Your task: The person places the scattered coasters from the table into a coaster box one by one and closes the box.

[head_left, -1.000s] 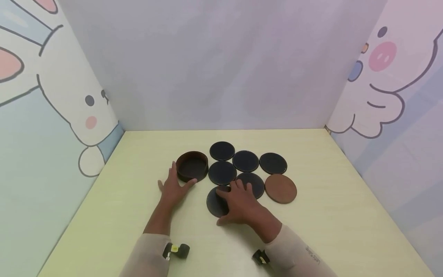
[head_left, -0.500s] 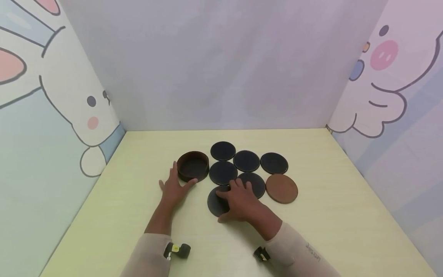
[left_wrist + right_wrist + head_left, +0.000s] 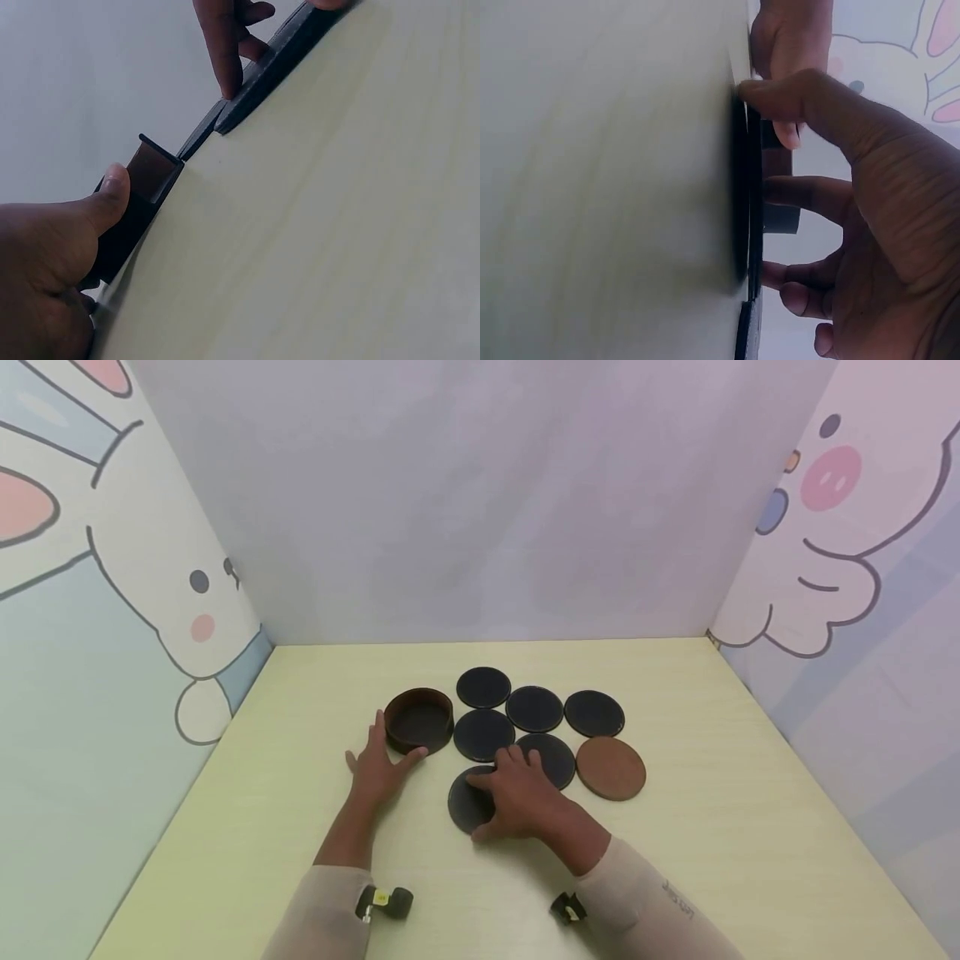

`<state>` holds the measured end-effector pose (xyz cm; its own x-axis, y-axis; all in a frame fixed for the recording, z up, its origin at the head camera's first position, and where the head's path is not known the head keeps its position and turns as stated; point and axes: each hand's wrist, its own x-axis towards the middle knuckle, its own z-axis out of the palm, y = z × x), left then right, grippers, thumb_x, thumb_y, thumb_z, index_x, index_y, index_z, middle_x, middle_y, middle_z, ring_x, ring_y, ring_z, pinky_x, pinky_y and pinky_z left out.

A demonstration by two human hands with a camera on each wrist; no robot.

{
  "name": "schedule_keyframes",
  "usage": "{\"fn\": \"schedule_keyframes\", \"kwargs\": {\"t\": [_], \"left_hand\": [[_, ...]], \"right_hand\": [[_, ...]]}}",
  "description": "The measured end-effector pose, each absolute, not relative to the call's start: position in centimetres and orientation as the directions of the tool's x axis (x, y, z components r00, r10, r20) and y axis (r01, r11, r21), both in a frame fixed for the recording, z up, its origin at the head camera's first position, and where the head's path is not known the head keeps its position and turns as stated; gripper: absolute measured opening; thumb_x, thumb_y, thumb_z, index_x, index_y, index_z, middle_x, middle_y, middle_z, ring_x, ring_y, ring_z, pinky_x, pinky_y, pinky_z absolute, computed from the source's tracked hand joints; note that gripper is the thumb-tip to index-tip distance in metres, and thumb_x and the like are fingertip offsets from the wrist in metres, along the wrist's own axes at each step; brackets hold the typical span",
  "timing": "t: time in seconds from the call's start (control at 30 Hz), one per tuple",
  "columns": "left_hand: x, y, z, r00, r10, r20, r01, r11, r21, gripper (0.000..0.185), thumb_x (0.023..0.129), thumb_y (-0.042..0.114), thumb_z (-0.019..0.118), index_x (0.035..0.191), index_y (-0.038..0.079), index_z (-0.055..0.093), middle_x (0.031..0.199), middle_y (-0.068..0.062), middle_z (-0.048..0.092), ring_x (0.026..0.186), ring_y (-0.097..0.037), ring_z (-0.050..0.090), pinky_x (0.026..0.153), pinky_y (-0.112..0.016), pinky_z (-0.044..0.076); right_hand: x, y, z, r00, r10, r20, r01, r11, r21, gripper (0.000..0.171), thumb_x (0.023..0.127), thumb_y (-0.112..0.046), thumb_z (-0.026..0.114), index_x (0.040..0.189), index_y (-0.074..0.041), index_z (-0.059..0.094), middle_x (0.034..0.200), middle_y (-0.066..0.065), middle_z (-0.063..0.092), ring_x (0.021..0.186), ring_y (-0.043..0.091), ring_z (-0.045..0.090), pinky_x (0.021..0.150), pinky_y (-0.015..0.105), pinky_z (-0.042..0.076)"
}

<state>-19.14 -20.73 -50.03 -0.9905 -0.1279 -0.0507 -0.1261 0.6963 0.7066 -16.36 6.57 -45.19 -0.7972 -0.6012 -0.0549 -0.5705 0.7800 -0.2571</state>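
Note:
My left hand (image 3: 377, 772) holds a dark round coaster holder (image 3: 418, 747) from its near left side, thumb and fingers spread round its wall. In the left wrist view the thumb presses the wall of the holder (image 3: 124, 240). My right hand (image 3: 517, 797) grips a black round coaster (image 3: 467, 806), the nearest of the group. Its thumb is at the near edge and its index finger lies over the top. From the left wrist this coaster (image 3: 259, 94) looks slightly tilted. The right wrist view shows the thumb on the edge of the coaster (image 3: 740, 187), which is blurred.
Several black coasters lie flat behind and beside the right hand, including one far coaster (image 3: 483, 687) and one partly hidden coaster (image 3: 553, 764). A brown disc (image 3: 611, 768) lies to their right. The pale table (image 3: 675, 860) meets printed walls (image 3: 487, 510) on three sides.
The gripped coaster has shifted slightly toward me, opening a narrow gap behind it. The left hand and the holder stay in place.

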Motion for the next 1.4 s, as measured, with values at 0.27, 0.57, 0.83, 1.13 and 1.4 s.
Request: {"fn": "schedule_keyframes", "kwargs": {"t": [0.27, 0.57, 0.83, 1.13, 1.4], "left_hand": [[-19.1, -20.9, -50.1, -0.991, -0.127, -0.045, -0.122, 0.702, 0.702, 0.113, 0.102, 0.050, 0.075, 0.176, 0.007, 0.001, 0.181, -0.028, 0.013, 0.169, -0.048, 0.015, 0.132, -0.075, -0.013], [-19.0, -20.9, -50.0, -0.991, -0.128, -0.042, -0.120, 0.696, 0.708, 0.113, 0.102, 0.051, 0.075, 0.176, 0.007, 0.002, 0.181, -0.028, 0.013, 0.169, -0.048, 0.015, 0.132, -0.076, -0.013], [-19.0, -20.8, -50.1, -0.991, -0.129, -0.040, -0.119, 0.695, 0.709, 0.115, 0.101, 0.051, 0.076, 0.176, 0.008, 0.001, 0.181, -0.026, 0.013, 0.170, -0.047, 0.015, 0.132, -0.074, -0.014], [-18.9, -20.7, -49.9, -0.991, -0.130, -0.043, -0.122, 0.695, 0.709, 0.116, 0.101, 0.052, 0.076, 0.177, 0.009, 0.000, 0.182, -0.025, 0.013, 0.170, -0.047, 0.016, 0.133, -0.073, -0.015], [-19.1, -20.6, -50.2, -0.991, -0.128, -0.039, -0.120, 0.712, 0.692, 0.112, 0.103, 0.049, 0.074, 0.176, 0.007, 0.000, 0.183, -0.024, 0.013, 0.170, -0.046, 0.016, 0.132, -0.075, -0.014]], "right_hand": [[-16.5, 6.7, -45.0, -0.775, -0.631, -0.024, -0.597, 0.744, -0.300, 0.076, 0.074, -0.061, 0.090, 0.141, -0.028, 0.077, 0.107, 0.011, 0.057, 0.098, 0.025, 0.039, 0.084, 0.048, 0.032], [-16.9, 6.8, -44.6, -0.770, -0.637, 0.044, -0.618, 0.725, -0.305, 0.071, 0.078, -0.059, 0.081, 0.142, -0.030, 0.075, 0.104, 0.006, 0.048, 0.098, 0.024, 0.037, 0.085, 0.045, 0.031], [-17.6, 6.7, -44.2, -0.790, -0.601, 0.118, -0.603, 0.729, -0.324, 0.075, 0.078, -0.060, 0.080, 0.148, -0.032, 0.071, 0.118, 0.007, 0.049, 0.108, 0.025, 0.037, 0.093, 0.048, 0.032], [-19.2, 6.0, -44.1, -0.774, -0.583, 0.248, -0.633, 0.704, -0.321, 0.078, 0.082, -0.064, 0.078, 0.152, -0.033, 0.067, 0.132, 0.011, 0.053, 0.112, 0.025, 0.040, 0.088, 0.043, 0.033], [-20.9, 4.6, -44.0, -0.761, -0.590, 0.270, -0.648, 0.701, -0.298, 0.078, 0.086, -0.064, 0.077, 0.156, -0.032, 0.063, 0.135, 0.012, 0.053, 0.115, 0.027, 0.042, 0.089, 0.045, 0.035]]}}
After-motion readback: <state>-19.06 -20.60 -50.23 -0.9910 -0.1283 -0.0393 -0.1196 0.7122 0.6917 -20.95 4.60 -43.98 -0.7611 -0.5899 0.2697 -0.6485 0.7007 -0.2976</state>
